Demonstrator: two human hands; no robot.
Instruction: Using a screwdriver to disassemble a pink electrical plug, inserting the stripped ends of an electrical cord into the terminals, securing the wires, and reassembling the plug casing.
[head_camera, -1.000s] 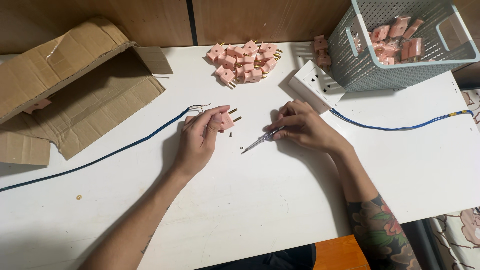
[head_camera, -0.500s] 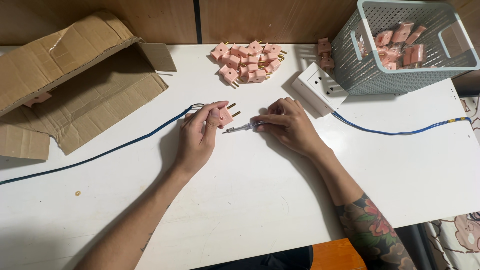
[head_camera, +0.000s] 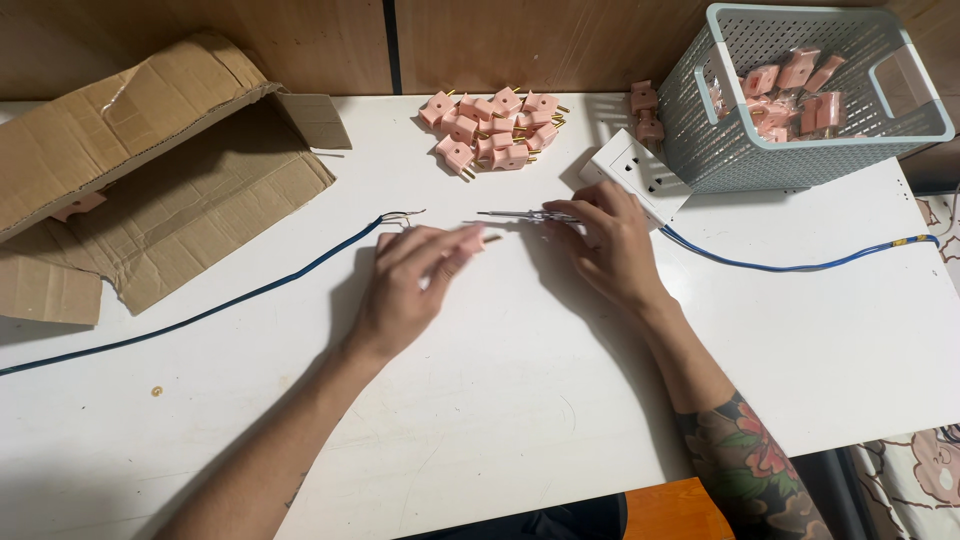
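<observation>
At a white table (head_camera: 480, 440), the left hand (head_camera: 405, 285) is pinching a pink plug (head_camera: 470, 238) beside the blue cable's (head_camera: 260, 290) bared end; the right hand (head_camera: 610, 245) is gripping a screwdriver (head_camera: 515, 214), tip pointing plugward.

basket (head_camera: 740, 160) blocks far right, cardboard (head_camera: 150, 190) left

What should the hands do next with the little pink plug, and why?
Probably bring the screwdriver tip to the pink plug. The left hand covers the plug beside the blue cable's bare wire end, while the right hand holds the screwdriver, tip apart from the plug.
</observation>
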